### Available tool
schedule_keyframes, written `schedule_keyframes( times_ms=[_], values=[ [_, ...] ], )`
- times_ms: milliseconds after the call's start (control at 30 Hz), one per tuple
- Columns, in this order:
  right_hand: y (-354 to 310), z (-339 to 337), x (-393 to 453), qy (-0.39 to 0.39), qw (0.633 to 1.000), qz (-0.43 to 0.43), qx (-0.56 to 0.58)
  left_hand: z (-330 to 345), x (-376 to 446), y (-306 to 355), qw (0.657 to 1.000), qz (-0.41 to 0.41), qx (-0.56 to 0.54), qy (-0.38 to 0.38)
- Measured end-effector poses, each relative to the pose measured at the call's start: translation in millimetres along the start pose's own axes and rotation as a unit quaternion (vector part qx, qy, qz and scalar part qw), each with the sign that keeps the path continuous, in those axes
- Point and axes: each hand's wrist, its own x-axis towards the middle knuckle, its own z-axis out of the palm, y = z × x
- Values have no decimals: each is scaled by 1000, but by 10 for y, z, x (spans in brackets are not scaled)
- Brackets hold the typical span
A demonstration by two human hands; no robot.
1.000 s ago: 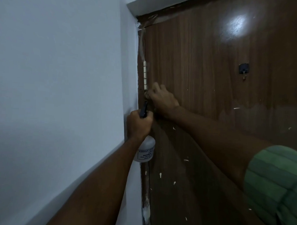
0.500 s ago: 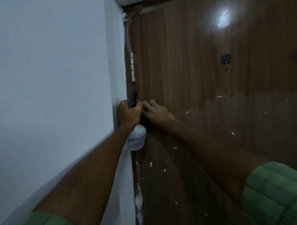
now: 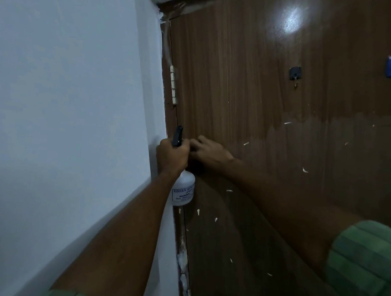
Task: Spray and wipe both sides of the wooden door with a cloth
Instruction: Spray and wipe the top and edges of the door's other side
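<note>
L hand (image 3: 172, 157) grips spray bottle (image 3: 183, 189), contents unclear; R hand (image 3: 208, 151) flat on door (image 3: 269, 106).

Label on the spray bottle
The white spray bottle (image 3: 183, 191) carries blue print: "KISSAN", then "MUMBAI"; the smaller lines are unreadable.

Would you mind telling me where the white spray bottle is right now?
In the head view, the white spray bottle sits left of centre, gripped by the left hand at the brown wooden door's hinge edge, beside the right hand.
</note>
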Motion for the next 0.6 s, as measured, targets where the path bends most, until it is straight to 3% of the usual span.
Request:
schedule_keyframes(
  times_ms=[133,200,367,600],
  values=[
    [213,-332,159,126,974,177,65,-12,-269,-289,997,-73,7,-23],
    [277,-442,279,139,960,223,96,-16,-329,-377,993,-103,32,-42],
    [174,-358,377,119,956,254,90,24,-372,-401,987,-123,75,-75],
    [72,-209,325,122,960,236,88,-33,-398,-377,994,-96,43,-29]
  ],
)
